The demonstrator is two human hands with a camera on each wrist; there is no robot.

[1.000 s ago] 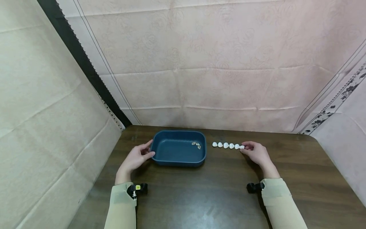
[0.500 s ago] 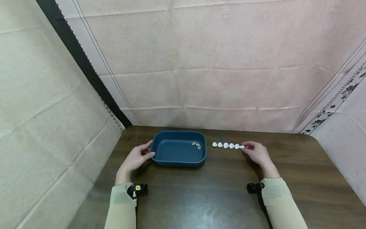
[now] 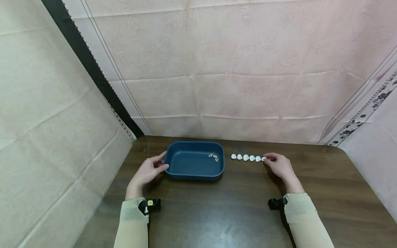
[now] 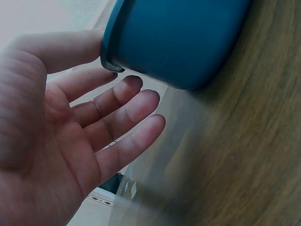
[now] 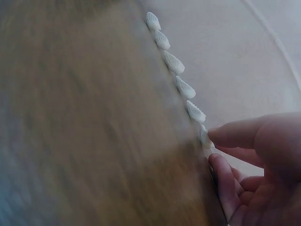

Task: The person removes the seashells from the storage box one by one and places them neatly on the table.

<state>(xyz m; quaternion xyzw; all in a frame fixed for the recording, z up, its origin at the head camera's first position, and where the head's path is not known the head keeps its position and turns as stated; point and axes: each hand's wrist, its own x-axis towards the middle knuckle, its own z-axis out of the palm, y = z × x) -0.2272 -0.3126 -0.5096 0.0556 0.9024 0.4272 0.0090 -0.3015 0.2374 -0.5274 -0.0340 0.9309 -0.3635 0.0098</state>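
Observation:
A blue tray [image 3: 193,178] stands on the table, several small pale shells [image 3: 216,159] lying inside toward its right. My left hand [image 3: 148,171] touches its left rim with thumb and forefinger; in the left wrist view the other fingers of this hand [image 4: 70,127] hang loosely spread beside the tray [image 4: 174,42]. Right of the tray runs a row of white ribbed shells [image 3: 246,157]. At its right end my right hand [image 3: 280,167] holds the last shell [image 3: 264,159]. In the right wrist view, fingertips of the hand [image 5: 263,155] partly cover that shell [image 5: 204,137].
The brown wooden table [image 3: 211,213] extends in front of the tray and the row. Behind its far edge hangs a pale patterned cloth [image 3: 235,103], with another pale cloth [image 3: 62,137] along the left side.
The last shell lies flatter at the end of the row, where it looked narrow and tilted before. Both hands keep nearly the same places; the head view has shifted slightly.

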